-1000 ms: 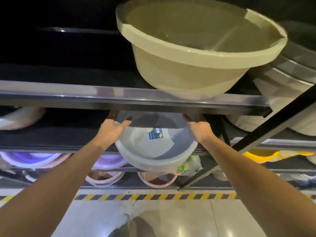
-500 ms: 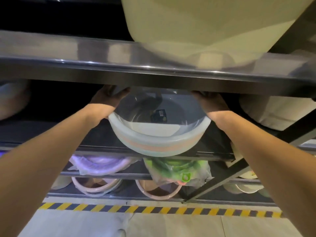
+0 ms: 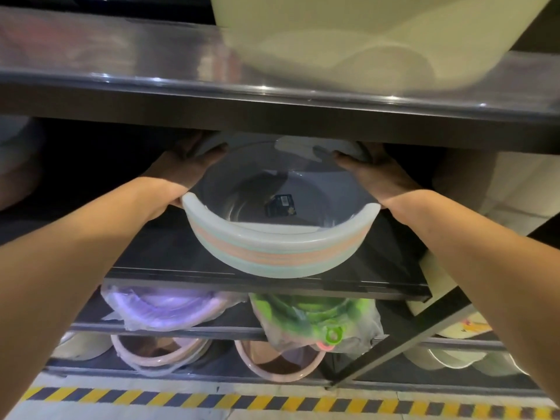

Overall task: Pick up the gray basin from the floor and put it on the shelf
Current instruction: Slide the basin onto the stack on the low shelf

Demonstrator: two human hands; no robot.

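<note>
The gray basin (image 3: 260, 189), round with a pale rim and a dark label inside, sits in the middle tier of the dark metal shelf (image 3: 212, 277), its bottom at or just above the shelf board. It appears nested on striped pink and pale-green basins (image 3: 272, 253). My left hand (image 3: 185, 168) grips its left rim and my right hand (image 3: 372, 174) grips its right rim. The basin's far edge and my fingertips are hidden under the shelf board above.
A large beige tub (image 3: 363, 34) stands on the upper shelf board (image 3: 121, 77) right overhead. Below are bagged purple basins (image 3: 163, 307), a bagged green one (image 3: 306, 316) and pink basins (image 3: 272, 365). A diagonal brace (image 3: 418, 334) crosses right. Yellow-black tape (image 3: 272, 403) marks the floor.
Both hands have pushed the basin further into the middle tier, under the upper board. The view has dropped and moved closer to the shelf.
</note>
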